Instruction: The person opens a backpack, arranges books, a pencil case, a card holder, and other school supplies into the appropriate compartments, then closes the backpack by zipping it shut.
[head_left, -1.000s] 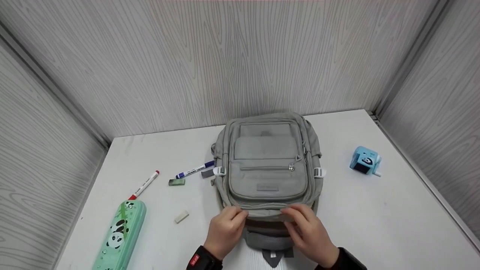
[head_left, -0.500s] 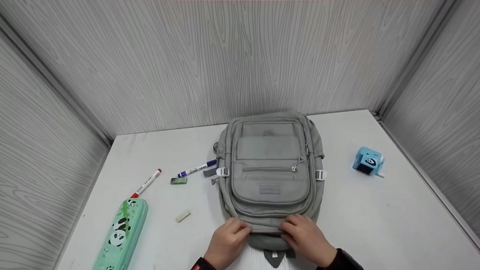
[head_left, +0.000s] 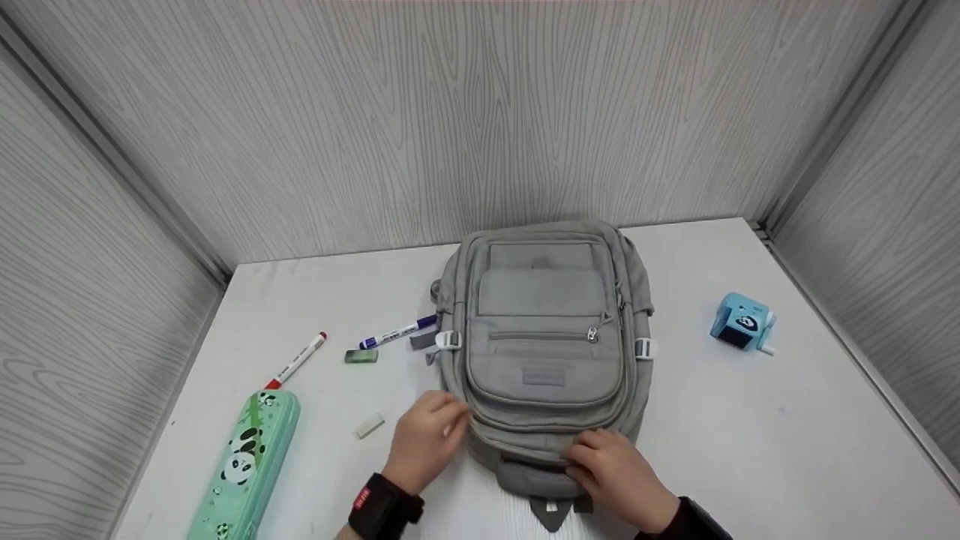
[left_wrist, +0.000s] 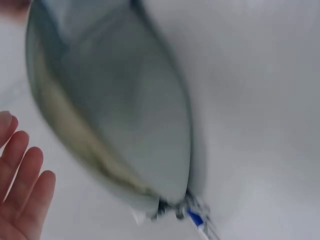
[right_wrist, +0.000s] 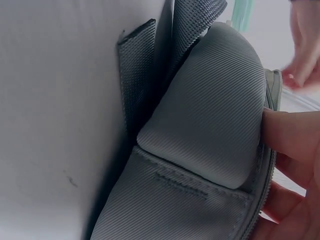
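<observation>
A grey backpack (head_left: 544, 337) lies flat on the white table (head_left: 750, 435), its carry handle toward me. My right hand (head_left: 600, 461) grips the bag's near edge by the handle; in the right wrist view its fingers (right_wrist: 290, 135) lie along the zipper seam beside the padded grey panel (right_wrist: 210, 110). My left hand (head_left: 431, 431) hovers just off the bag's near-left corner and holds nothing. In the blurred left wrist view its fingers (left_wrist: 20, 195) are straight, with the backpack (left_wrist: 125, 110) beside them.
To the left lie a green panda pencil case (head_left: 244, 465), a red marker (head_left: 296, 360), a blue marker (head_left: 397, 332), a green eraser (head_left: 361, 356) and a white eraser (head_left: 369, 426). A blue pencil sharpener (head_left: 742, 322) stands at the right. Grey walls close three sides.
My left hand has let go of the backpack's near edge and moved left. The gap that showed a brown inside has closed. The right hand stays on the edge.
</observation>
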